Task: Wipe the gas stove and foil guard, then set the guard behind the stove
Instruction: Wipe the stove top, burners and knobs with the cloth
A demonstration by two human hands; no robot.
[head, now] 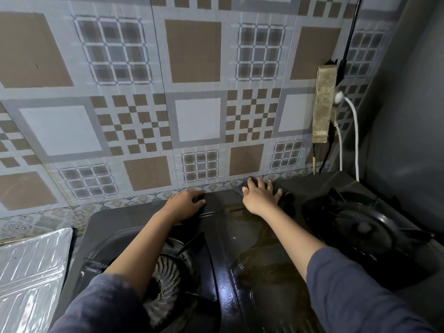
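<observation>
Guard (31, 280) lay flat on surface, far left of stove (144, 219), nearer left hand (186, 204). Left hand curled on stove's rear edge; right hand (260, 197) spread flat, pressing dark cloth (286, 200).

The black two-burner gas stove (240, 248) sat against the tiled wall, its glossy centre wet and brown-streaked. The silver ribbed foil guard (31, 277) lay flat just beside its left edge.
</observation>
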